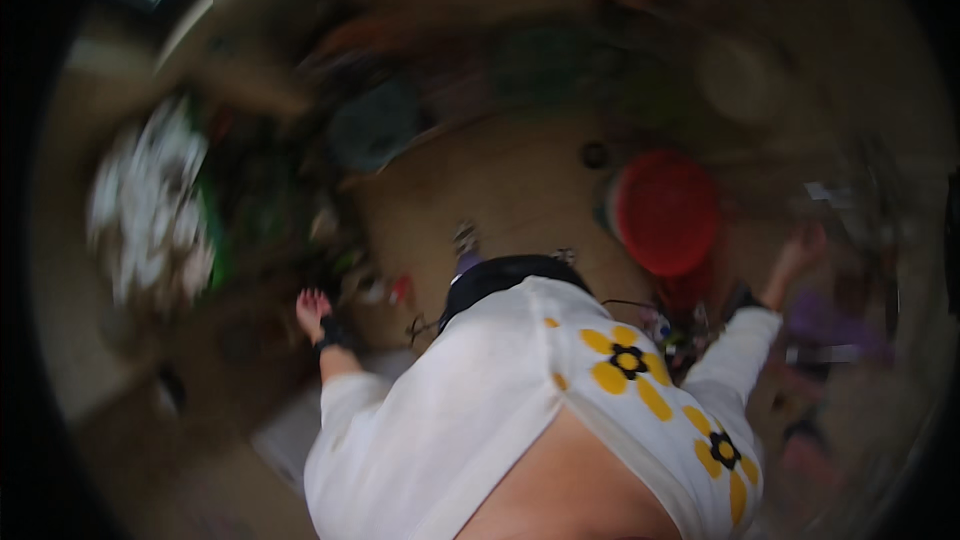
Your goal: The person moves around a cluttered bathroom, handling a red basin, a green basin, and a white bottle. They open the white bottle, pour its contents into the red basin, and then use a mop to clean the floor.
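My left hand (313, 309) is out to the left of my body, its fingers loosely curled and nothing visible in them. A dark band (328, 333) circles that wrist. On the other side, my right hand (804, 249) reaches out past a second dark band (741, 301). Blur hides its fingers, and whether it holds or touches anything is unclear. Between my body and the right hand stands a round red object (667, 214), perhaps a stool or a tub. A small red item (400, 289) lies on the left, beyond my left hand.
Bare floor (442, 180) stretches ahead of my shoes (466, 237). White, crumpled material (150, 202) is heaped at far left beside a green edge (212, 232). A blue-grey round object (375, 124) and a pale round one (741, 79) stand farther off. Purple material (832, 326) lies at right.
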Available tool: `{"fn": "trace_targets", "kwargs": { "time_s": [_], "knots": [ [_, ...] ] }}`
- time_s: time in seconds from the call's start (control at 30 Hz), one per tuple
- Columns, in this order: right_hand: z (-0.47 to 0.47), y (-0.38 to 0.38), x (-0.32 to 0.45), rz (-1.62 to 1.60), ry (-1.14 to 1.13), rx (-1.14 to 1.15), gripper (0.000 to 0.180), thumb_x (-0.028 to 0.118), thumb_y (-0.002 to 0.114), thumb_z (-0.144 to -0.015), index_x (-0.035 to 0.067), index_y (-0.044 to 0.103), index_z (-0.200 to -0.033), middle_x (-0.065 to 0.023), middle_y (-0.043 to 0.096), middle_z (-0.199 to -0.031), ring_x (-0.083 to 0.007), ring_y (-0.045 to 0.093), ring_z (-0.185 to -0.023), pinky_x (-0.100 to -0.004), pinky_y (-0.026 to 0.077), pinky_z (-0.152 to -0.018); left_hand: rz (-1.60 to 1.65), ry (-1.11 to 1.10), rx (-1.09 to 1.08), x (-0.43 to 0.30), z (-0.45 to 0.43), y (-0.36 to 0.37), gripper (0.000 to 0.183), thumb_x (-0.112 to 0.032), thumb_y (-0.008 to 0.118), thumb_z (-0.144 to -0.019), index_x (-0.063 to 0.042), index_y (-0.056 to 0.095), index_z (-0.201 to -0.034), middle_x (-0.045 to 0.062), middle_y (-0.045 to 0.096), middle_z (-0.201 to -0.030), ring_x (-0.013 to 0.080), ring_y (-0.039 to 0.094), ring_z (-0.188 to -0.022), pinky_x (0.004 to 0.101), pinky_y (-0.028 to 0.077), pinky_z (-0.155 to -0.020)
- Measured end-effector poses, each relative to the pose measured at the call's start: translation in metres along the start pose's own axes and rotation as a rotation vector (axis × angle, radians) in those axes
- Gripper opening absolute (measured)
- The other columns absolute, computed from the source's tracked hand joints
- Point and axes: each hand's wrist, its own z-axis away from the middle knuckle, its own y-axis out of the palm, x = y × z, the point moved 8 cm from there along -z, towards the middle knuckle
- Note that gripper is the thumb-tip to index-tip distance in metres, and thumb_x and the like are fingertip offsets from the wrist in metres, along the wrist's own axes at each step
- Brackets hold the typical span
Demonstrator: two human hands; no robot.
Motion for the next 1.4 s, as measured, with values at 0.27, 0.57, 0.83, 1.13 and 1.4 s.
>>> {"fn": "trace_targets", "kwargs": {
  "time_s": [0.27,0.57,0.83,1.13,1.4],
  "knots": [
    [-0.102,-0.053,-0.024,-0.348,0.093,-0.075,0.044,0.024,0.072,-0.084,0.0,0.053,-0.115,-0.0084,0.058,-0.105,-0.0152,0.058,-0.09,-0.0264,0.05,-0.074,-0.678,-0.329,0.842,0.225,0.23,0.375,0.03,-0.013,0.055,-0.093,-0.007,0.054,-0.123,0.005,0.06,-0.11,0.0179,0.06,-0.098,0.0305,0.051,-0.084],
    [-0.094,0.022,-0.023,-0.245,0.211,0.329,0.029,0.033,0.07,-0.084,0.004,0.067,-0.083,-0.0036,0.062,-0.063,-0.0101,0.057,-0.054,-0.0252,0.045,-0.054,-1.113,-0.43,1.475,0.409,0.457,0.531,0.019,-0.012,0.054,-0.093,-0.004,0.059,-0.11,0.004,0.064,-0.094,0.0135,0.061,-0.086,0.0261,0.049,-0.078],
    [0.097,0.042,-0.132,-0.826,0.903,-0.043,0.031,0.033,0.058,-0.094,0.006,0.062,-0.109,-0.003,0.066,-0.098,-0.007,0.059,-0.087,-0.0206,0.045,-0.067,-1.612,-0.568,1.649,0.61,0.413,0.534,0.038,-0.015,0.058,-0.089,-0.004,0.051,-0.125,0.006,0.057,-0.116,0.0148,0.053,-0.103,0.0298,0.041,-0.088],
    [0.425,0.157,-0.235,-0.444,1.793,-0.191,0.049,0.042,0.06,-0.088,0.004,0.053,-0.117,-0.0093,0.059,-0.101,-0.0237,0.055,-0.095,-0.0398,0.043,-0.088,-1.998,-0.4,1.274,0.811,0.353,0.513,0.068,-0.025,0.062,-0.082,-0.001,0.034,-0.139,0.016,0.034,-0.146,0.0269,0.032,-0.135,0.0405,0.028,-0.108],
    [0.433,0.211,-0.259,-1.335,1.742,-0.754,0.04,0.026,0.052,-0.091,-0.001,0.051,-0.12,-0.0165,0.059,-0.119,-0.0295,0.059,-0.105,-0.0444,0.047,-0.094,-1.475,-1.283,1.214,0.888,0.382,0.491,0.037,-0.013,0.051,-0.075,-0.004,0.058,-0.11,0.011,0.061,-0.115,0.0276,0.057,-0.107,0.0434,0.045,-0.094]
  ]
}}
